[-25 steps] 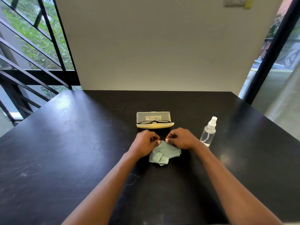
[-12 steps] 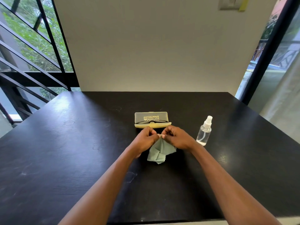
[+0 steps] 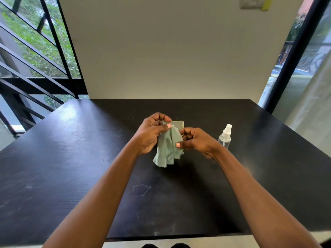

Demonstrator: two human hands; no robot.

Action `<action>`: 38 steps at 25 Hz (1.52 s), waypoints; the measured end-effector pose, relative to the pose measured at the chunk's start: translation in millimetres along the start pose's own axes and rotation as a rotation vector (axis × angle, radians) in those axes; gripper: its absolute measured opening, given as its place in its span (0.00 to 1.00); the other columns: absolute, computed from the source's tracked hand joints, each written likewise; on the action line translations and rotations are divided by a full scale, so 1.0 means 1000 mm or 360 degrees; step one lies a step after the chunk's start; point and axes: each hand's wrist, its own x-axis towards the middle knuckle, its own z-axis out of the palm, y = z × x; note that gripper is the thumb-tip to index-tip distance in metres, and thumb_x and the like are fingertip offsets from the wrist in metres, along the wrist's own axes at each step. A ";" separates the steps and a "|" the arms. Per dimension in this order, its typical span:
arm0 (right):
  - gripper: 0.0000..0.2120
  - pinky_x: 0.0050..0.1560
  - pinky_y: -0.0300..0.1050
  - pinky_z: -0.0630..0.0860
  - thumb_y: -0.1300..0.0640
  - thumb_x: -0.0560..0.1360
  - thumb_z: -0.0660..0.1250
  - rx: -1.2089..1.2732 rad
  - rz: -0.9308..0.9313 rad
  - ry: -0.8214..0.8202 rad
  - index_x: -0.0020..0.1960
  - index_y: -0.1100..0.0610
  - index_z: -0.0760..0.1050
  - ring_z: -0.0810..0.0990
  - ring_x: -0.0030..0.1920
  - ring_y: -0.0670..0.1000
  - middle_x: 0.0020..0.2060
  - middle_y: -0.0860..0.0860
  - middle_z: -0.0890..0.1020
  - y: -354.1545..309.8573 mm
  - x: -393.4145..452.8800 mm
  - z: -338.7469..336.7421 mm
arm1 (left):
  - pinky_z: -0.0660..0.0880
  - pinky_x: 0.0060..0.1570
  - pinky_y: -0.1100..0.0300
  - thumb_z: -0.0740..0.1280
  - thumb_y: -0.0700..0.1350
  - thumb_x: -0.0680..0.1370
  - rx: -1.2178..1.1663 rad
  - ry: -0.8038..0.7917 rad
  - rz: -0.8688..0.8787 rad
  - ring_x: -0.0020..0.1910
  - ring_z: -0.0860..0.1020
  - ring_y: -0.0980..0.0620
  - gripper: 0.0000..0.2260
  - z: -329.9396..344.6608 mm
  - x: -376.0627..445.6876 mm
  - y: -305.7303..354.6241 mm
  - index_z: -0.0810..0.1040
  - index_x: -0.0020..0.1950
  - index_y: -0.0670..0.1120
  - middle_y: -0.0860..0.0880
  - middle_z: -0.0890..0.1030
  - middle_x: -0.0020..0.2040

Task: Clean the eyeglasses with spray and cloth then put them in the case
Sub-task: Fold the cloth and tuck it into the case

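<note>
Pinched between thumb and curled fingers, the green cloth (image 3: 167, 146) is held by both hands above the table (image 3: 71, 158). The left hand (image 3: 152, 133) grips the cloth's upper edge, its thumb pressed against the fabric near the top. The right hand (image 3: 196, 141) pinches the cloth's right edge lower down, thumb tip on the fabric and the other fingers curled in toward the palm. Between the two grips the cloth hangs in loose folds, its lower corners drooping toward the tabletop; whether the lowest corner touches the table cannot be told. Its edge is cut in small zigzags, seen at the right side below the right thumb.

Just behind the hands, a pale yellowish case (image 3: 178, 124) lies on the table, mostly hidden by the left hand and the cloth; only its upper right part shows. The eyeglasses cannot be seen from this view.

To the right of the right hand, apart from it, a small clear spray bottle (image 3: 225, 138) with a white nozzle stands upright on the table.

Both forearms reach in from the near edge of the dark, matte table, which shows faint smears and one ring-shaped mark (image 3: 140, 189) near the middle. Beyond the table stands a plain pale wall (image 3: 170, 51), with a black railing (image 3: 35, 68) and foliage at left and a dark window frame (image 3: 293, 54) at right.
</note>
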 end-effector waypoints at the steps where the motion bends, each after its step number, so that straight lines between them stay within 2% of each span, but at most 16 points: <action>1: 0.10 0.50 0.48 0.76 0.66 0.70 0.71 -0.0067 0.0004 -0.0012 0.51 0.64 0.77 0.77 0.43 0.54 0.43 0.59 0.79 0.000 -0.001 -0.002 | 0.73 0.40 0.57 0.63 0.31 0.75 0.0017 -0.0003 0.0040 0.37 0.73 0.51 0.08 -0.002 0.001 0.004 0.75 0.42 0.43 0.45 0.74 0.38; 4: 0.08 0.47 0.47 0.74 0.62 0.72 0.69 -0.0137 0.0001 0.0042 0.48 0.67 0.77 0.75 0.43 0.53 0.42 0.58 0.78 -0.002 -0.005 -0.004 | 0.74 0.45 0.60 0.63 0.30 0.75 0.0135 0.0010 0.0113 0.42 0.75 0.53 0.10 -0.006 0.000 0.011 0.78 0.39 0.43 0.46 0.77 0.41; 6: 0.03 0.39 0.39 0.74 0.59 0.74 0.67 -0.0157 -0.0023 0.0113 0.44 0.59 0.76 0.74 0.39 0.48 0.38 0.53 0.77 -0.006 -0.007 -0.005 | 0.75 0.47 0.64 0.62 0.28 0.74 0.0188 0.0057 0.0157 0.44 0.77 0.55 0.12 -0.009 0.000 0.012 0.79 0.39 0.42 0.48 0.79 0.42; 8: 0.02 0.32 0.35 0.73 0.59 0.75 0.66 -0.0198 -0.0053 0.0212 0.44 0.56 0.75 0.73 0.37 0.44 0.37 0.51 0.76 -0.011 -0.008 -0.008 | 0.74 0.49 0.63 0.62 0.28 0.74 0.0211 0.0122 0.0188 0.44 0.77 0.55 0.12 -0.013 -0.001 0.011 0.79 0.39 0.42 0.48 0.80 0.42; 11: 0.05 0.27 0.32 0.71 0.59 0.73 0.70 -0.0254 -0.0117 0.0401 0.46 0.60 0.76 0.72 0.33 0.44 0.36 0.50 0.77 -0.014 -0.008 -0.012 | 0.72 0.45 0.57 0.65 0.30 0.74 0.0210 0.0221 0.0187 0.43 0.76 0.52 0.10 -0.022 -0.002 0.009 0.80 0.40 0.44 0.48 0.80 0.41; 14: 0.04 0.25 0.32 0.69 0.60 0.70 0.72 -0.0222 -0.0155 0.0580 0.42 0.56 0.77 0.72 0.32 0.44 0.34 0.49 0.77 -0.014 -0.005 -0.013 | 0.70 0.39 0.58 0.68 0.32 0.72 0.0213 0.0282 0.0162 0.38 0.74 0.53 0.08 -0.031 -0.002 0.006 0.80 0.39 0.45 0.48 0.79 0.38; 17: 0.03 0.26 0.35 0.71 0.62 0.72 0.70 -0.0263 -0.0102 0.0656 0.45 0.56 0.78 0.73 0.32 0.45 0.35 0.49 0.77 -0.012 0.001 -0.013 | 0.70 0.35 0.65 0.70 0.33 0.71 0.0320 0.0350 0.0119 0.36 0.73 0.54 0.08 -0.036 0.002 0.001 0.79 0.40 0.46 0.47 0.77 0.37; 19: 0.03 0.26 0.38 0.74 0.63 0.74 0.68 -0.0215 -0.0071 0.0727 0.44 0.56 0.77 0.75 0.29 0.46 0.35 0.51 0.77 -0.015 0.007 -0.010 | 0.71 0.30 0.70 0.70 0.33 0.71 0.0431 0.0387 0.0112 0.32 0.73 0.56 0.10 -0.038 0.006 -0.001 0.78 0.47 0.45 0.46 0.74 0.36; 21: 0.07 0.32 0.44 0.80 0.66 0.75 0.65 -0.0067 -0.0113 0.0774 0.42 0.56 0.77 0.79 0.30 0.47 0.36 0.53 0.78 -0.022 0.012 -0.008 | 0.72 0.27 0.70 0.70 0.32 0.71 0.0429 0.0418 0.0127 0.30 0.73 0.57 0.15 -0.039 0.010 -0.002 0.76 0.54 0.44 0.46 0.72 0.36; 23: 0.10 0.41 0.48 0.80 0.67 0.74 0.64 -0.0003 -0.0219 0.0810 0.41 0.55 0.76 0.81 0.36 0.48 0.36 0.52 0.80 -0.029 0.015 -0.008 | 0.74 0.30 0.68 0.70 0.31 0.71 0.0372 0.0460 0.0193 0.33 0.75 0.54 0.18 -0.038 0.012 0.001 0.75 0.58 0.43 0.47 0.71 0.37; 25: 0.11 0.46 0.49 0.79 0.66 0.73 0.66 -0.0024 -0.0326 0.0827 0.40 0.51 0.77 0.82 0.39 0.51 0.36 0.50 0.81 -0.033 0.013 -0.010 | 0.78 0.38 0.64 0.70 0.31 0.70 0.0361 0.0482 0.0301 0.38 0.75 0.52 0.18 -0.037 0.010 0.005 0.75 0.58 0.43 0.47 0.72 0.40; 28: 0.11 0.46 0.48 0.80 0.63 0.71 0.69 -0.0177 -0.0389 0.0762 0.40 0.46 0.79 0.82 0.38 0.49 0.37 0.48 0.83 -0.021 -0.004 -0.009 | 0.78 0.48 0.56 0.71 0.34 0.70 0.0398 0.0395 0.0360 0.42 0.77 0.49 0.14 -0.041 -0.007 0.000 0.78 0.53 0.46 0.41 0.77 0.44; 30: 0.13 0.47 0.50 0.80 0.62 0.70 0.71 -0.0357 -0.0324 0.0615 0.40 0.43 0.80 0.82 0.39 0.48 0.38 0.48 0.83 -0.003 -0.022 -0.005 | 0.79 0.47 0.53 0.72 0.36 0.70 0.0637 0.0240 0.0307 0.42 0.78 0.44 0.11 -0.046 -0.026 -0.016 0.80 0.49 0.47 0.40 0.80 0.46; 32: 0.14 0.50 0.51 0.80 0.64 0.69 0.71 -0.0516 -0.0224 0.0384 0.41 0.43 0.79 0.82 0.44 0.50 0.43 0.49 0.83 0.016 -0.037 0.001 | 0.78 0.47 0.51 0.73 0.39 0.70 0.0992 0.0124 0.0201 0.43 0.79 0.42 0.08 -0.050 -0.042 -0.038 0.81 0.46 0.48 0.43 0.82 0.44; 35: 0.13 0.46 0.43 0.81 0.65 0.71 0.70 -0.0540 -0.0059 0.0155 0.43 0.46 0.79 0.83 0.41 0.47 0.41 0.49 0.83 0.031 -0.051 0.012 | 0.75 0.44 0.64 0.73 0.42 0.70 0.1280 0.0009 0.0063 0.43 0.78 0.53 0.08 -0.053 -0.056 -0.062 0.79 0.39 0.54 0.55 0.81 0.41; 38: 0.12 0.39 0.34 0.76 0.64 0.70 0.71 -0.0673 -0.0063 0.0106 0.41 0.46 0.79 0.80 0.35 0.41 0.36 0.44 0.83 0.035 -0.055 0.018 | 0.70 0.39 0.72 0.74 0.44 0.70 0.1373 -0.0067 0.0031 0.40 0.76 0.59 0.08 -0.055 -0.061 -0.070 0.78 0.36 0.56 0.58 0.80 0.38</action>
